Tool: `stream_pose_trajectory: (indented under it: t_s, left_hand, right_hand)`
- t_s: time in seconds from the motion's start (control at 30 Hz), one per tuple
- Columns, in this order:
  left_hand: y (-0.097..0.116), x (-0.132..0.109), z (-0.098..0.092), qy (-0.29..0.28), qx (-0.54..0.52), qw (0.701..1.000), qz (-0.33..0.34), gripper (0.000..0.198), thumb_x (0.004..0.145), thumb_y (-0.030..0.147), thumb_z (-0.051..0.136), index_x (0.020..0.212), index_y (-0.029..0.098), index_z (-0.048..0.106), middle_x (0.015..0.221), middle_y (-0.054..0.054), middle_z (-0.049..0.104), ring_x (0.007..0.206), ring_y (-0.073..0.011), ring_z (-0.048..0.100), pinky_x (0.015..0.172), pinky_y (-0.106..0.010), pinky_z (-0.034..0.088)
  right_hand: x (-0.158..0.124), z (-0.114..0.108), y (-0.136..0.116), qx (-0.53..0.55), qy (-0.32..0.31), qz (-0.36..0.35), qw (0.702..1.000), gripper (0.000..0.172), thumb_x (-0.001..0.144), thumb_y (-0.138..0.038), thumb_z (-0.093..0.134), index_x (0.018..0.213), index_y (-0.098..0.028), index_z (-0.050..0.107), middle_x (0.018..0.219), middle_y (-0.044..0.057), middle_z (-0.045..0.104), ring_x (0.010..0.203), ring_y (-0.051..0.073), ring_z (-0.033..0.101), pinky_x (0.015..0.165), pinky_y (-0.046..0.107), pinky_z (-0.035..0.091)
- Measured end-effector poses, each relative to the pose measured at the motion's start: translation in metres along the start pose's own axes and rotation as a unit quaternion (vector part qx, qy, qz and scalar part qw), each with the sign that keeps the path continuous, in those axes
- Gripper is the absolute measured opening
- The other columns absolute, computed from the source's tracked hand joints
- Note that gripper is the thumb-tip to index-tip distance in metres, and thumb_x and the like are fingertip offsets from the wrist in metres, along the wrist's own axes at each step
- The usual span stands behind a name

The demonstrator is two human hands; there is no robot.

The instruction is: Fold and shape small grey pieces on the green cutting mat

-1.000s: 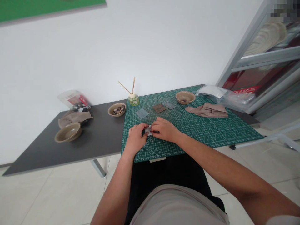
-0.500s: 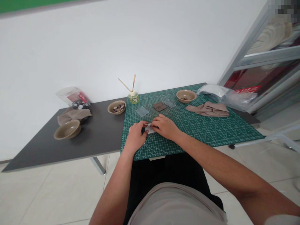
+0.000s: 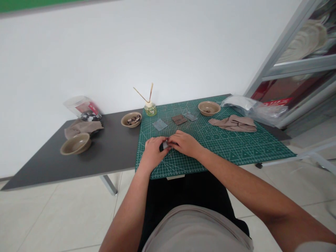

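Note:
My left hand [image 3: 154,153] and my right hand [image 3: 184,142] meet over the green cutting mat [image 3: 220,147]. Between their fingertips is a small whitish piece [image 3: 165,144], mostly covered by the fingers. The thumb and fingers of each hand close on it from either side. Just beyond the hands lie a pale translucent square [image 3: 160,124], a brown square [image 3: 179,119] and another clear piece [image 3: 190,116], flat on the mat.
A bowl of small dark pieces [image 3: 131,120], a bottle with sticks [image 3: 150,109] and another bowl [image 3: 209,108] stand behind. A brown cloth [image 3: 235,123] and plastic bag [image 3: 252,105] are right. At left are a bowl [image 3: 75,144], cloth [image 3: 83,128] and plastic container [image 3: 83,107].
My fingertips have come closer together around the whitish piece, and less of it shows. My left hand's fingers have shifted slightly right.

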State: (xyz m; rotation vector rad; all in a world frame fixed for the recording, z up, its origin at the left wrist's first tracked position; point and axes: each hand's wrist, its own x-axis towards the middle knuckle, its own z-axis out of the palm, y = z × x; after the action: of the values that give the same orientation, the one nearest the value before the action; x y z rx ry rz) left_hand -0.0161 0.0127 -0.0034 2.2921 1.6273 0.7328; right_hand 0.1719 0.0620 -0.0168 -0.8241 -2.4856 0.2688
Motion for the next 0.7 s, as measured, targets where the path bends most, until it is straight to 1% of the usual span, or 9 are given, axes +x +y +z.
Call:
stream_pose_trajectory:
  t_s: [0.1,0.2,0.27,0.37,0.47,0.53,0.57,0.63,0.7]
  left_hand:
    - [-0.0007,0.0009,0.0002,-0.002,0.012,1.000,0.000,0.021,0.086,0.033,0.063,0.105,0.023,0.065,0.102,-0.005,0.070,0.102,-0.0255,0.059,0.095,-0.042,0.042]
    - [-0.0016,0.0020,0.0008,-0.003,0.005,1.000,-0.006,0.017,0.086,0.031,0.062,0.099,0.022,0.066,0.097,-0.006,0.068,0.099,-0.0253,0.059,0.091,-0.040,0.044]
    - [-0.0019,0.0025,0.0012,-0.001,-0.003,1.000,-0.007,0.013,0.086,0.028,0.061,0.097,0.022,0.065,0.097,-0.006,0.068,0.099,-0.0252,0.059,0.090,-0.040,0.045]
    - [-0.0009,0.0024,0.0012,-0.002,-0.003,1.000,-0.005,0.009,0.086,0.025,0.061,0.094,0.022,0.064,0.096,-0.006,0.067,0.098,-0.0249,0.058,0.089,-0.040,0.046]
    - [0.0013,0.0009,-0.0002,0.004,-0.004,1.000,-0.006,0.007,0.085,0.025,0.061,0.092,0.023,0.063,0.101,-0.005,0.067,0.101,-0.0248,0.058,0.092,-0.042,0.045]
    - [0.0018,-0.0006,-0.0013,0.020,-0.019,0.999,-0.017,0.007,0.085,0.026,0.062,0.091,0.023,0.061,0.105,-0.005,0.067,0.104,-0.0248,0.058,0.095,-0.043,0.044]
    - [0.0013,-0.0013,-0.0018,0.033,-0.034,0.998,-0.030,0.008,0.084,0.026,0.062,0.091,0.023,0.061,0.104,-0.005,0.068,0.104,-0.0245,0.058,0.095,-0.042,0.044]
    - [-0.0016,-0.0026,-0.0018,0.069,-0.081,0.992,-0.067,0.009,0.083,0.027,0.062,0.090,0.023,0.059,0.100,-0.004,0.068,0.099,-0.0225,0.061,0.093,-0.040,0.046]
    - [-0.0068,-0.0034,-0.0006,0.110,-0.145,0.977,-0.110,0.010,0.082,0.028,0.061,0.090,0.024,0.057,0.093,-0.001,0.068,0.091,-0.0192,0.064,0.087,-0.035,0.049]
  right_hand:
    - [-0.0008,-0.0019,-0.0037,0.030,0.004,0.037,0.999,0.006,0.091,-0.022,0.065,0.097,-0.019,0.066,0.091,0.004,0.070,0.088,0.019,0.057,0.079,0.031,0.044]
    - [-0.0017,-0.0040,-0.0056,0.045,0.013,0.057,0.997,0.010,0.094,-0.025,0.061,0.100,-0.019,0.064,0.091,0.004,0.070,0.088,0.020,0.059,0.078,0.032,0.045]
    - [-0.0021,-0.0047,-0.0049,0.050,0.033,0.064,0.996,0.013,0.094,-0.023,0.058,0.105,-0.018,0.063,0.096,0.006,0.070,0.091,0.021,0.059,0.082,0.033,0.045]
    - [-0.0030,-0.0038,-0.0020,0.028,0.060,0.075,0.995,0.026,0.088,-0.020,0.061,0.114,-0.016,0.062,0.108,0.009,0.070,0.100,0.024,0.057,0.092,0.039,0.044]
    - [-0.0040,-0.0016,-0.0001,-0.015,0.050,0.087,0.995,0.035,0.083,-0.027,0.066,0.116,-0.015,0.063,0.123,0.012,0.066,0.111,0.030,0.052,0.097,0.045,0.040]
    - [-0.0044,-0.0009,-0.0005,-0.039,0.030,0.088,0.995,0.036,0.084,-0.033,0.066,0.116,-0.015,0.064,0.128,0.013,0.063,0.115,0.032,0.050,0.096,0.047,0.038]
    - [-0.0045,-0.0010,-0.0011,-0.048,0.021,0.087,0.995,0.036,0.085,-0.035,0.065,0.116,-0.016,0.064,0.128,0.013,0.062,0.115,0.032,0.049,0.094,0.047,0.038]
    - [-0.0042,-0.0020,-0.0022,-0.060,0.010,0.089,0.994,0.035,0.084,-0.036,0.065,0.113,-0.016,0.064,0.122,0.013,0.063,0.110,0.031,0.049,0.091,0.046,0.037]
    - [-0.0035,-0.0038,-0.0025,-0.058,0.006,0.095,0.994,0.032,0.082,-0.037,0.067,0.106,-0.017,0.063,0.114,0.012,0.063,0.105,0.030,0.050,0.088,0.045,0.037]
